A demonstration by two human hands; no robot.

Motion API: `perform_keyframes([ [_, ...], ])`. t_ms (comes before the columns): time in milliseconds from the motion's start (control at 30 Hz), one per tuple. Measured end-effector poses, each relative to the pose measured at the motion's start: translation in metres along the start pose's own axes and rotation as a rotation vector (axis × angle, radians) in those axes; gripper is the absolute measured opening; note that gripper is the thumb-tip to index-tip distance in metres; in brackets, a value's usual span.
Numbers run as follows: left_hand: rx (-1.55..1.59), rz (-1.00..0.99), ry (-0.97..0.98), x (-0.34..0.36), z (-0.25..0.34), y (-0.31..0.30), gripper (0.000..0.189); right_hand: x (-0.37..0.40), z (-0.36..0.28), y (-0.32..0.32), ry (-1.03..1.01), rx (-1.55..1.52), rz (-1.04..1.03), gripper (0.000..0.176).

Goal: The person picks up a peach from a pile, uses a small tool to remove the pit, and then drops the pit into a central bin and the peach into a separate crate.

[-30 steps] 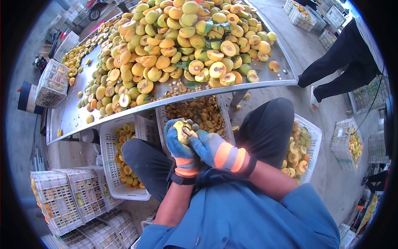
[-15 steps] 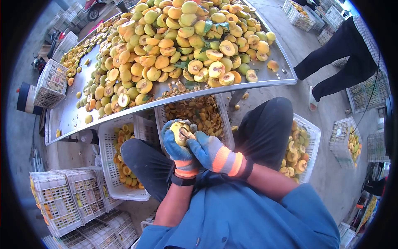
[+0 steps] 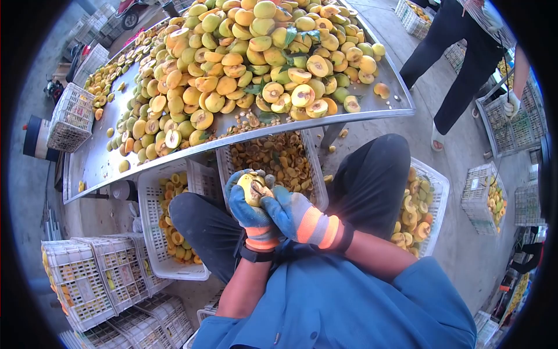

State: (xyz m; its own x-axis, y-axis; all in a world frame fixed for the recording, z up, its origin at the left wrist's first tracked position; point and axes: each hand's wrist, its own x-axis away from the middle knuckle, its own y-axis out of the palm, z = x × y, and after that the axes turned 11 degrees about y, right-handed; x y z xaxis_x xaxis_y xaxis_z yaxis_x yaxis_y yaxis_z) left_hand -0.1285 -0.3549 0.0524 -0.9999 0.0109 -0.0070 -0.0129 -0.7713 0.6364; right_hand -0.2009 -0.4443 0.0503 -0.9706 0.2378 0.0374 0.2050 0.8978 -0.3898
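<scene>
My left hand (image 3: 249, 203), in a blue, grey and orange glove, is closed around a yellow peach (image 3: 251, 187) held above my lap. The peach's cut, brownish side faces up, and a thin dark curved piece lies against it. Against the near right side of the fruit presses my right hand (image 3: 289, 212), gloved alike, with its fingers closed. What sits inside those fingers is hidden. Just beyond both hands, a white crate (image 3: 318, 180) holds brown and orange fruit scraps.
A metal table (image 3: 372, 119) ahead bears a large heap of peaches (image 3: 226, 64), many halved. Crates of fruit stand by my left knee (image 3: 152, 232) and right knee (image 3: 439, 203). Stacked crates (image 3: 87, 279) fill the lower left. Another person (image 3: 453, 52) stands at the upper right.
Both my hands stay nearly in place around the peach. The person at the upper right has shifted left, and their gloved hand now shows beside a crate.
</scene>
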Motion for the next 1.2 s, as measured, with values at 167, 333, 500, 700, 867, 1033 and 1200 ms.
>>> perform_keyframes([
  [167,-0.016,-0.008,-0.002,0.002,0.003,0.001,0.035,0.000,-0.010,-0.007,-0.028,-0.034,0.009,0.033],
  [333,-0.130,-0.039,0.031,0.004,0.002,-0.004,0.036,-0.001,-0.007,-0.008,-0.057,0.090,-0.063,0.033],
  [500,-0.384,-0.222,0.187,0.004,-0.001,-0.018,0.023,-0.006,0.006,-0.010,-0.170,0.274,-0.159,0.033],
  [700,-0.545,-0.354,0.213,-0.005,0.002,-0.018,0.030,-0.010,0.024,-0.013,-0.248,0.183,-0.226,0.035],
  [867,-0.608,-0.471,0.282,-0.010,-0.005,-0.031,0.035,-0.019,-0.003,-0.036,0.459,-0.407,-0.531,0.040],
  [1033,-0.493,-0.486,0.215,-0.007,0.002,-0.022,0.038,-0.022,0.024,-0.033,0.660,-0.638,-0.737,0.043],
  [1200,-0.503,-0.330,0.139,0.001,0.000,-0.020,0.034,-0.022,-0.002,-0.039,0.674,-0.514,-0.732,0.039],
])
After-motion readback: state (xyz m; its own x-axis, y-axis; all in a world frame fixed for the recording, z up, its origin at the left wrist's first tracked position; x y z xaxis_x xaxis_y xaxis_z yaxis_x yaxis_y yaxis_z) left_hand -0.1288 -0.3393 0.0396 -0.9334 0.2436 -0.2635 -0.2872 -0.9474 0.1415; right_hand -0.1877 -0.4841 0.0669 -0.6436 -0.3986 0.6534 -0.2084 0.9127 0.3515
